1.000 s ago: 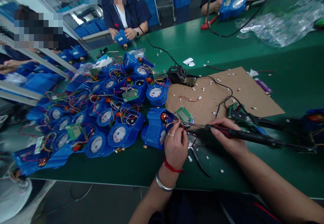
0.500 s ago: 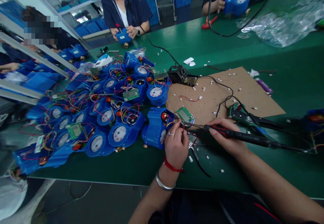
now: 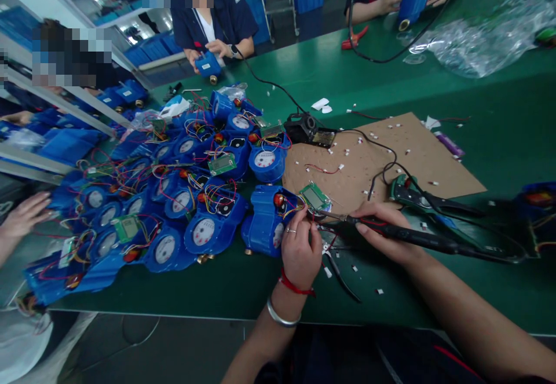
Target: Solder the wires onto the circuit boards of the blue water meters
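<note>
In my right hand [image 3: 388, 230] is a soldering iron [image 3: 417, 237], gripped by its dark handle, its tip pointing left at the near edge of a green circuit board [image 3: 313, 197] with a small display. My left hand [image 3: 303, 248] is closed in a pinch at that same edge, where thin wires run. What sits between its fingertips is hidden. Left of this hand a blue water meter [image 3: 263, 222] lies on its side, with coloured wires leading toward the board. Below the iron, partly covered, lies a pair of cutters [image 3: 341, 274] with dark handles.
Many wired blue meters [image 3: 202, 230] crowd the left. Brown cardboard [image 3: 452, 169] holds small white connectors and a black soldering stand [image 3: 304, 128]. Green-handled wire strippers [image 3: 408, 192] lie to the right. Co-workers handle meters across the green table [image 3: 295, 71]; another person's hand [image 3: 28, 216] is at far left.
Another person's hand has appeared at the far left, beside the meters. At the upper right, a co-worker has turned a blue meter. My own hands stay nearly in place.
</note>
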The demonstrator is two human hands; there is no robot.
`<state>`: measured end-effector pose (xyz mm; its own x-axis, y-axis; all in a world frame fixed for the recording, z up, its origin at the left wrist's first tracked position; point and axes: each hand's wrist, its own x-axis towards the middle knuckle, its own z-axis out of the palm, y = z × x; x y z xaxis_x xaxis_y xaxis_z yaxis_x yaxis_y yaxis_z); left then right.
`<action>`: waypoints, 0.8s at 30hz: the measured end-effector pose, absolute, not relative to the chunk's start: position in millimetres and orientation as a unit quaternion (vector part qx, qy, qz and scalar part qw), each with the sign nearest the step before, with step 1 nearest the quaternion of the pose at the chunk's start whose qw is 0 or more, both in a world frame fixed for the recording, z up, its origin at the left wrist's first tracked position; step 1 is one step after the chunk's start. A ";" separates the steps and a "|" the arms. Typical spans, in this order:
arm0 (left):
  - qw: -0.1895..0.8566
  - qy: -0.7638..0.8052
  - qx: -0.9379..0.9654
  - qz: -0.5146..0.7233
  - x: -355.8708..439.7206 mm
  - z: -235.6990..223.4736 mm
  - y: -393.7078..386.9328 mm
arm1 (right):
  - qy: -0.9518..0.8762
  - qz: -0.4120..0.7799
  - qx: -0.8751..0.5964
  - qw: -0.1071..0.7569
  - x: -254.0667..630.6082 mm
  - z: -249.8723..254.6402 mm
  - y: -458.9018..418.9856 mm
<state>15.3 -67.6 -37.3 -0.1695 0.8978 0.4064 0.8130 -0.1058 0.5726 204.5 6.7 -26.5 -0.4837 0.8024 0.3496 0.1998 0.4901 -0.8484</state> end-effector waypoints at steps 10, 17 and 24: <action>0.053 0.667 0.644 0.372 16.4 -40.6 -68.6 | -0.776 0.383 -0.310 0.394 204.5 -26.8 7.8; 0.042 0.662 0.649 0.374 15.6 -42.0 -68.0 | -0.745 0.383 -0.341 0.426 207.8 -26.3 4.5; 0.048 0.652 0.646 0.394 14.5 -42.5 -68.8 | -0.746 0.387 -0.347 0.417 208.4 -28.1 5.8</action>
